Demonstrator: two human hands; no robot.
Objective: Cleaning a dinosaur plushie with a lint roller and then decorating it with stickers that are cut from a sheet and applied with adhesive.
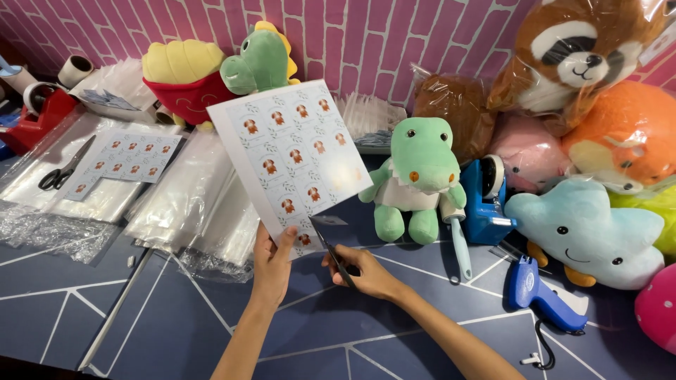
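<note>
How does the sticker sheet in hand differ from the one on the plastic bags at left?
The held sticker sheet is raised and tilted, pinched by the left hand, with scissors in the right hand at its lower edge. The flat sticker sheet lies on clear bags, untouched, with a corner cut away. Both carry rows of small brown animal stickers.

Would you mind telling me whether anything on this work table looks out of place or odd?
Nothing is spilled or visibly damaged. The sticker sheet in the left hand is tilted, and the right hand has scissors at its lower edge. A second sticker sheet has a corner already cut away.
</note>
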